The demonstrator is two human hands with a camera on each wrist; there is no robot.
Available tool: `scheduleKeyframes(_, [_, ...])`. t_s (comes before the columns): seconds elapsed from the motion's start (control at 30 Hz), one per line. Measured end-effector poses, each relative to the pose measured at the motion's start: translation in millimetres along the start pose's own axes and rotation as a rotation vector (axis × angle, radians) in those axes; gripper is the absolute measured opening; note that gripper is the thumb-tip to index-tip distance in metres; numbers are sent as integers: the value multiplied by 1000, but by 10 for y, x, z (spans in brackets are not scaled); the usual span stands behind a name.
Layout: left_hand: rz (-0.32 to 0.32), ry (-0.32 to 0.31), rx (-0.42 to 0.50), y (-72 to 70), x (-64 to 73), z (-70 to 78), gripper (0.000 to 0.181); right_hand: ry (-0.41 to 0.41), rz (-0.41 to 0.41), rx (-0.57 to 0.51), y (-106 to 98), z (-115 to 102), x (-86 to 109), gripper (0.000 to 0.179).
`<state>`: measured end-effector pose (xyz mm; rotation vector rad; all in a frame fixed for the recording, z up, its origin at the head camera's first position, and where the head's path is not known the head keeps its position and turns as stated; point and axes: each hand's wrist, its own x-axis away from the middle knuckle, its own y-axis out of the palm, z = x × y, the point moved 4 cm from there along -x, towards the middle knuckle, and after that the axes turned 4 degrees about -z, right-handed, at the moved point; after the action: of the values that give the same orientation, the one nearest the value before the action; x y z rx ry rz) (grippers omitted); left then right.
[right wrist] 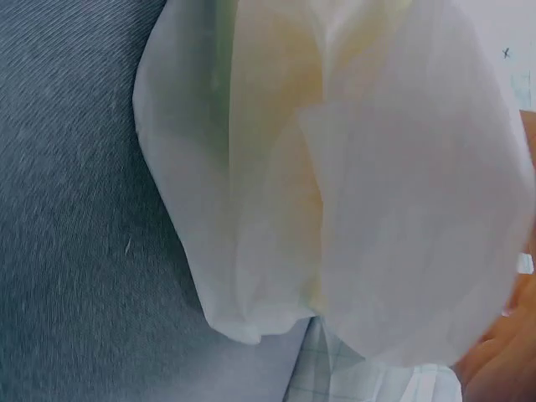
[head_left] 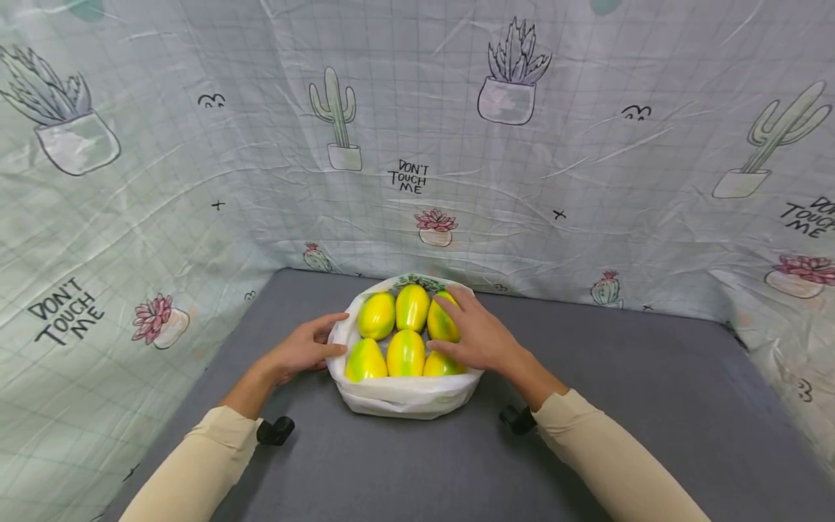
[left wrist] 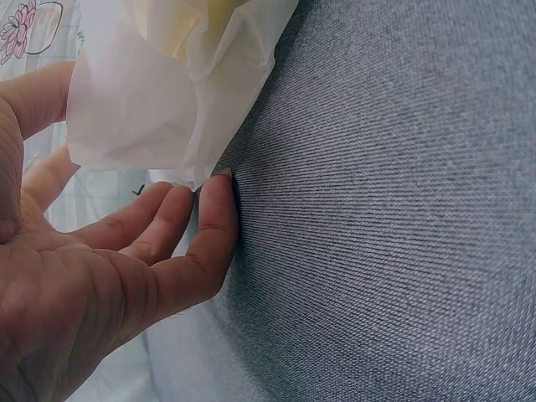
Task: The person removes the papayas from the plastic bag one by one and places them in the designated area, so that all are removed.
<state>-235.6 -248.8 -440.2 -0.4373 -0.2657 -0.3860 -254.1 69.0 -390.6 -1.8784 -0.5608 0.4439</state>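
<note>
Now L hand (head_left: 303, 353), fingers apart, touches white bag (head_left: 406, 400) w/ yellow-green fruit (head_left: 406, 354) nr worktop (head_left: 404, 467) far edge; R hand (head_left: 481, 333) spread over fruit, can't tell if gripping.

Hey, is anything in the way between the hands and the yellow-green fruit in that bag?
For the left hand, yes: the white bag's left side separates it from the yellow-green fruit. Nothing visible blocks the right hand, which is over the bag's right side, partly covering the far right fruit.
</note>
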Motion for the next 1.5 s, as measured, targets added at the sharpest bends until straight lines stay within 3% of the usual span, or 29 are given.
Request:
scheduleKeyframes(0.37, [38,-32,3,-2,-19,-15,72,139,-7,-155,114,60,-128,80])
scheduleKeyframes(0.67, [63,-56,-4,-26,-14,-28,69,193,11,-249,186,71,-225,80])
scheduleKeyframes(1.5, [61,-102,-7,-34,-41,-41,72,318,84,-296,386,210,-368,77])
